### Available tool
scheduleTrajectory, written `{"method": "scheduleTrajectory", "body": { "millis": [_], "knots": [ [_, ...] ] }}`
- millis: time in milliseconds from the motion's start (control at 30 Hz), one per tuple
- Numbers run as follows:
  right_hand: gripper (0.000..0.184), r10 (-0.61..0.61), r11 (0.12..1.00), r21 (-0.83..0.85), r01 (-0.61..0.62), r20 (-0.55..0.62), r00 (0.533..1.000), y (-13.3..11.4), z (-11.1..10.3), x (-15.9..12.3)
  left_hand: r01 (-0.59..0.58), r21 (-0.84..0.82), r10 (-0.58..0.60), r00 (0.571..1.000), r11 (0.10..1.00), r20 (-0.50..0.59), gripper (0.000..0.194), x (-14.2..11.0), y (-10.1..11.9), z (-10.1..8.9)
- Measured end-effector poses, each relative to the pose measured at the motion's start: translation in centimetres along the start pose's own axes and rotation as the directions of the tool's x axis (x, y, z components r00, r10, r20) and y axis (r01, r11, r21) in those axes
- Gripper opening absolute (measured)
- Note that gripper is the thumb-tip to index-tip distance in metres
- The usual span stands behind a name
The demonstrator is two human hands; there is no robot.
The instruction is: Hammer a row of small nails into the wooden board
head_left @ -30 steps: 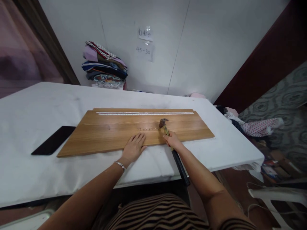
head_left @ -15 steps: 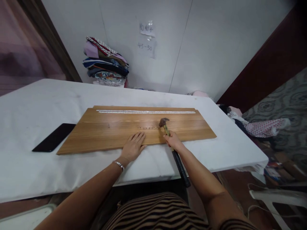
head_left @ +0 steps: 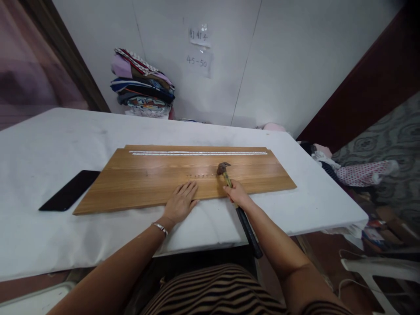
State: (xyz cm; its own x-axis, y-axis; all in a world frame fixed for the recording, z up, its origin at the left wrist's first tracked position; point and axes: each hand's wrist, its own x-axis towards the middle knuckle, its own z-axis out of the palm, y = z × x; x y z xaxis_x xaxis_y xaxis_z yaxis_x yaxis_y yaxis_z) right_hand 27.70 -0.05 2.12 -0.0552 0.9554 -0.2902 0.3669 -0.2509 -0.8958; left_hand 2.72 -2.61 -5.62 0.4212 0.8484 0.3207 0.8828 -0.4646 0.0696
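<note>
A wide brown wooden board (head_left: 131, 188) lies on the white-covered table. My left hand (head_left: 180, 201) rests flat on its front edge with the fingers stretched out. My right hand (head_left: 236, 192) is wrapped round the handle of a claw hammer (head_left: 224, 169), near the head; the black grip (head_left: 247, 229) trails down past the table's front edge. The rusty head is low over the board, at the right end of a row of several small nails (head_left: 201, 176). Whether the head touches a nail cannot be made out. Two white strips (head_left: 197, 153) run along the board's far part.
A black flat tablet-like thing (head_left: 69, 190) lies left of the board on the table (head_left: 26, 175). Folded clothes (head_left: 144, 83) are piled at the back wall, under paper notes (head_left: 198, 61). More cloth (head_left: 364, 173) hangs at the right; a white plastic chair (head_left: 380, 271) stands lower right.
The view has shifted slightly, so the board and tablet-like thing appear a little further left. Both hands keep nearly the same place, the hammer still in my right one.
</note>
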Motion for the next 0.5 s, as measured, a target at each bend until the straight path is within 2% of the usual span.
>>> {"method": "scheduleTrajectory", "body": {
  "millis": [500],
  "knots": [
    [0.018,0.004,1.0,-0.017,-0.005,-0.026,1.0,0.07,0.12,0.16,0.0,0.001,0.0,1.0,1.0,0.004,0.058,0.16,0.3,-0.35]
  ]
}}
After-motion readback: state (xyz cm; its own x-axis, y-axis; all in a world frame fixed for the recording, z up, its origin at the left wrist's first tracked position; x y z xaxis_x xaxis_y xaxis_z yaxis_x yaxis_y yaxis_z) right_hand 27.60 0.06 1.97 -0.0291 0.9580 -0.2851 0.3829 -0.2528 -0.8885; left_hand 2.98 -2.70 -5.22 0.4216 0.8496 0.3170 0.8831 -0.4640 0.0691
